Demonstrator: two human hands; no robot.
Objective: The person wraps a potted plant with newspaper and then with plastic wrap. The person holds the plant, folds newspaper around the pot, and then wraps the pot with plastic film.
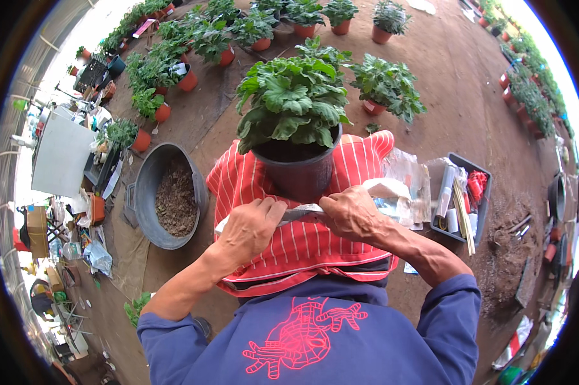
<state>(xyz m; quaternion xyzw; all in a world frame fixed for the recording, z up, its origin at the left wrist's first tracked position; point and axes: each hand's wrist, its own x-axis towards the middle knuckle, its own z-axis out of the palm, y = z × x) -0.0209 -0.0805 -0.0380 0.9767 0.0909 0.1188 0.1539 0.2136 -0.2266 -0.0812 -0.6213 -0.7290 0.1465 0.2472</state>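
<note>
My left hand (253, 227) and my right hand (349, 211) grip a strip of whitish, silvery sheet material (299, 211), stretched between them in front of a potted plant. The leafy green plant (294, 103) grows in a black plastic pot (301, 173), which stands between my knees on a red cloth with white stripes (294, 250) spread over my lap. The strip passes close to the pot's near side; whether it touches the pot cannot be told. Both hands have their fingers curled over the strip, backs upward.
Left of my lap is a grey tub (200, 211) with soil in it. On the right lie plastic bags (407, 180) and a dark tray (484, 207) holding sticks and red string. Orange-potted plants (374, 107) stand ahead on the ground. A grey board (61, 151) and clutter are at far left.
</note>
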